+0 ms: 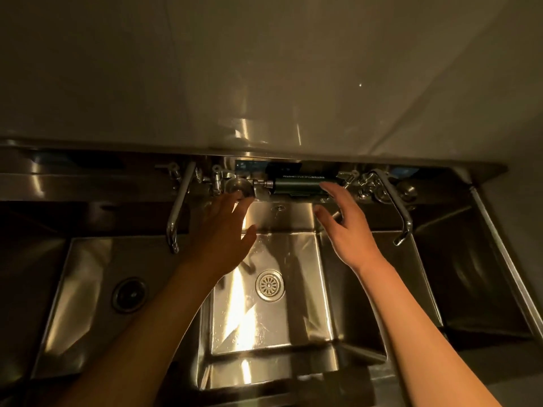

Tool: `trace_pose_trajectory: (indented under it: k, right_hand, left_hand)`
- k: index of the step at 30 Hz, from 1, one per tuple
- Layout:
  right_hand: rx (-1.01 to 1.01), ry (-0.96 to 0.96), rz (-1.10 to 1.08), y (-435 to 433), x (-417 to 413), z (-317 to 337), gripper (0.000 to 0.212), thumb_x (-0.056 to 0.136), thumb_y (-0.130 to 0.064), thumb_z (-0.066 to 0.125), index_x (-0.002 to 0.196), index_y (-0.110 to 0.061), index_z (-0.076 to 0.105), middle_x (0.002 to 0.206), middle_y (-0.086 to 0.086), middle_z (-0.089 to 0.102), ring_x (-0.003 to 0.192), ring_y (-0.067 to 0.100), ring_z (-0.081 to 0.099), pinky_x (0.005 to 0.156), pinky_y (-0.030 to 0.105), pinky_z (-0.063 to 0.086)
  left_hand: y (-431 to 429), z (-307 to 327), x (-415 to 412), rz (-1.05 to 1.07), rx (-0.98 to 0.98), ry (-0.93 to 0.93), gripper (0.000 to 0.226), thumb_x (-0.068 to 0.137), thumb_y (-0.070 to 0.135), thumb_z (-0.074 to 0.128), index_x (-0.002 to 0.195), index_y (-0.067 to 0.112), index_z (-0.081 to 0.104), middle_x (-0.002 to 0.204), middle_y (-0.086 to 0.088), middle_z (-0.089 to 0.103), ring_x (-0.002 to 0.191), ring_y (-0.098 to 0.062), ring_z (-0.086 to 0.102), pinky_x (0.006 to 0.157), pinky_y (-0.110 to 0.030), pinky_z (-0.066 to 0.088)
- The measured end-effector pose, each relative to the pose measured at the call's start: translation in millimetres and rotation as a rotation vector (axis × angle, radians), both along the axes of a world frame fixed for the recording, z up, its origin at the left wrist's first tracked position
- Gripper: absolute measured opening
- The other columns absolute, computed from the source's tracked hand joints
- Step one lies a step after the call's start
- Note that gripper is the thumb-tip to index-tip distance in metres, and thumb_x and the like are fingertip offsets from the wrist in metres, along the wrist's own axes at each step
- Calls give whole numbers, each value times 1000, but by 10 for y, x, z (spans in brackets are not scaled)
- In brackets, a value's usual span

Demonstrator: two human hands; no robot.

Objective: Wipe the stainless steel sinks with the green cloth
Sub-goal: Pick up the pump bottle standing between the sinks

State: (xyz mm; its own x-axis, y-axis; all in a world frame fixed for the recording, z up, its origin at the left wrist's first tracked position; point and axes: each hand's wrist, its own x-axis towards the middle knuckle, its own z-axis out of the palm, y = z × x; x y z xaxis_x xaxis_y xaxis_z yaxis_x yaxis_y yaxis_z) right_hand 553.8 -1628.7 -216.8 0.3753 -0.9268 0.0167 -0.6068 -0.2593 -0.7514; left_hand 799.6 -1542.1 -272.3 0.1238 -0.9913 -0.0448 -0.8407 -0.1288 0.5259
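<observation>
Three stainless steel sink basins lie below me: a left one (88,289) with a dark drain, a brightly lit middle one (293,289) with a round strainer (269,285), and a dark right one (470,274). My left hand (226,227) reaches over the middle basin toward the fittings on the back wall, fingers straight, holding nothing. My right hand (346,221) stretches out beside it, its fingertips at a dark green cylinder (299,186) mounted on the back ledge. No green cloth shows in the head view.
Two curved faucet spouts hang from the back wall, one (176,221) over the left basin and one (402,212) near the right. Valves and handles (223,180) crowd the backsplash between them. A plain wall rises above.
</observation>
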Motion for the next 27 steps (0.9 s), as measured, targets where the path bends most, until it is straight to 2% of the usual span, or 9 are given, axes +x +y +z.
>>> trace_pose_trajectory:
  k: [6, 11, 14, 17, 20, 23, 27]
  right_hand:
    - [56, 99, 99, -592, 2, -416, 60, 98, -32, 66, 152, -25, 42, 160, -1, 38, 147, 16, 36, 119, 45, 35]
    - [-43, 383, 208, -1145, 50, -843, 70, 91, -27, 73, 153, -21, 41, 161, 9, 34, 145, 31, 38, 116, 50, 38]
    - [-91, 505, 294, -1364, 119, -1086, 72, 89, -27, 75, 153, -19, 42, 160, 9, 35, 144, 32, 39, 115, 54, 37]
    - [-96, 542, 300, -1479, 165, -1260, 71, 89, -32, 73, 153, -23, 42, 161, 3, 35, 146, 28, 36, 115, 51, 31]
    - [-112, 520, 283, -1516, 175, -1379, 70, 89, -28, 74, 152, -20, 44, 158, 5, 40, 146, 26, 35, 115, 51, 29]
    - [-167, 499, 253, -1550, 209, -1435, 69, 85, -17, 77, 147, -17, 50, 148, 8, 50, 139, 29, 45, 114, 55, 32]
    - [-304, 585, 260, -1570, 262, -1487, 64, 83, -7, 75, 143, -13, 54, 137, 12, 56, 127, 35, 52, 104, 56, 42]
  left_hand:
    - [-191, -244, -119, 86, 17, -7, 62, 96, 43, 61, 152, 31, 38, 160, -6, 39, 148, -33, 34, 119, -62, 29]
    - [-376, -366, -169, 133, 39, 22, 61, 98, 39, 62, 154, 25, 41, 161, -7, 38, 149, -32, 31, 121, -60, 27]
    - [-440, -440, -167, 154, 63, 38, 62, 99, 38, 59, 156, 27, 37, 163, -5, 34, 151, -30, 25, 123, -57, 24]
    - [-462, -490, -158, 160, 67, 35, 64, 99, 39, 59, 157, 28, 35, 163, -4, 33, 151, -28, 25, 122, -55, 26]
    - [-469, -551, -150, 177, 67, 49, 64, 98, 37, 60, 157, 27, 37, 160, -5, 36, 149, -29, 27, 121, -54, 29]
    - [-481, -621, -153, 186, 67, 49, 63, 97, 36, 61, 156, 25, 40, 159, -5, 38, 146, -30, 30, 119, -50, 32]
    - [-472, -673, -187, 190, 54, 57, 59, 96, 35, 60, 151, 21, 45, 155, -7, 42, 142, -30, 34, 116, -49, 36]
